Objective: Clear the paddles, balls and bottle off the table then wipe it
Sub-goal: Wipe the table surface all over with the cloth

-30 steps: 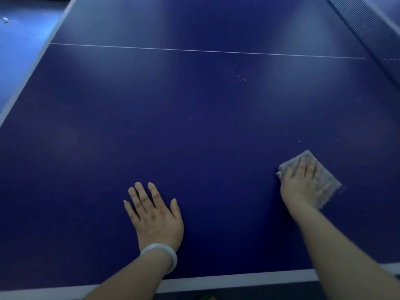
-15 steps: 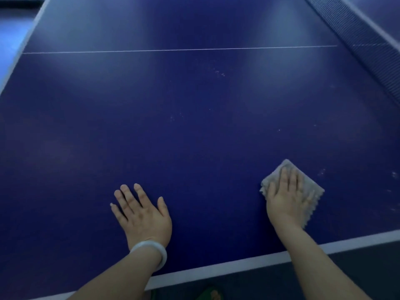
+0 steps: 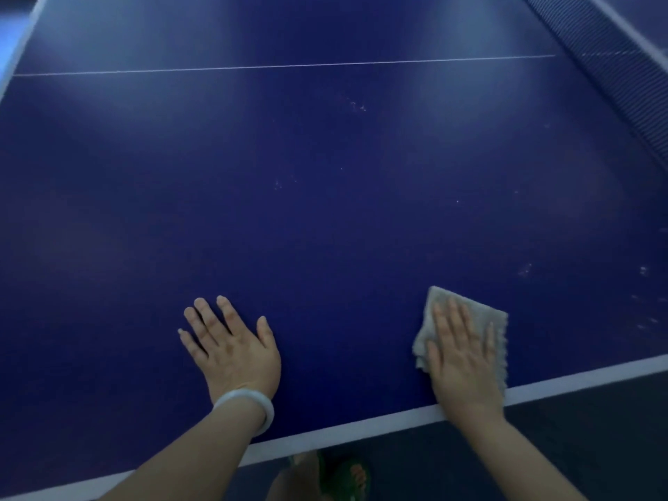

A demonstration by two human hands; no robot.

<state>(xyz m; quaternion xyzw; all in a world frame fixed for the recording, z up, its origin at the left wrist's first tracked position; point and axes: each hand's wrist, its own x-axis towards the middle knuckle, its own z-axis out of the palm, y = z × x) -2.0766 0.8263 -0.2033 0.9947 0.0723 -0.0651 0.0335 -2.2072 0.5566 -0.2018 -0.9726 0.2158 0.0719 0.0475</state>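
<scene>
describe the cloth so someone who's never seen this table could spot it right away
Start at the blue table and follow its white near edge towards the right. The cloth lies just inside that edge, flat under the right hand, whose straight fingers press on it. It is a small pale grey folded rag with a scalloped edge; the left hand rests on bare table.

Dim bluish light, soft glare patches on the table (image 3: pixel 325 218), curved edges

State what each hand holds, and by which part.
Neither grips anything. The right hand presses the grey folded cloth flat, palm on its middle; the left hand rests bare.
</scene>
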